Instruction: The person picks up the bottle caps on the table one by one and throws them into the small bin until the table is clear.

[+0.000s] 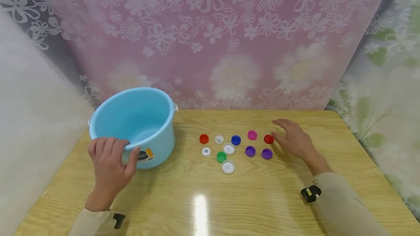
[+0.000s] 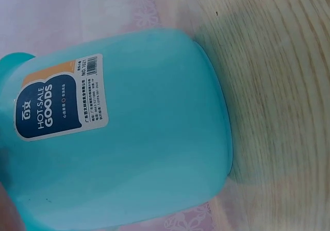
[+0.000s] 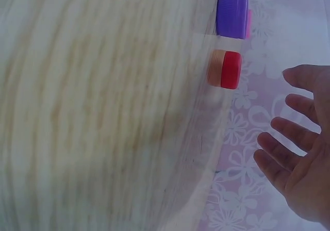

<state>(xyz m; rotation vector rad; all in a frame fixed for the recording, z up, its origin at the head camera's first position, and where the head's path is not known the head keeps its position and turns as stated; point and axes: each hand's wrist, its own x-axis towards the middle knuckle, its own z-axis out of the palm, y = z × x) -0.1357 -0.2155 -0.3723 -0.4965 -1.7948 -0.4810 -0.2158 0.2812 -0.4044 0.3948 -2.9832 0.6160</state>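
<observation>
A light blue bucket (image 1: 164,141) stands upright at the left of the table, its label (image 2: 62,97) toward me. My left hand (image 1: 109,166) grips its near rim, fingers over the edge and thumb outside. At the right, my right hand (image 1: 295,139) hovers with spread fingers and holds nothing. Closest to it is a red cap (image 1: 268,139), just left of the thumb; the right wrist view also shows this red cap (image 3: 231,70) apart from the fingertips. Left of it lie two purple caps (image 1: 250,151), a pink cap (image 1: 252,135) and a blue cap (image 1: 236,140).
Farther left on the wooden table (image 1: 262,199) are another red cap (image 1: 204,138), a green cap (image 1: 221,157) and several white caps (image 1: 228,167). A flowered pink curtain (image 1: 210,46) hangs along the back edge. The bucket's handle joint (image 1: 176,107) sticks out at its right.
</observation>
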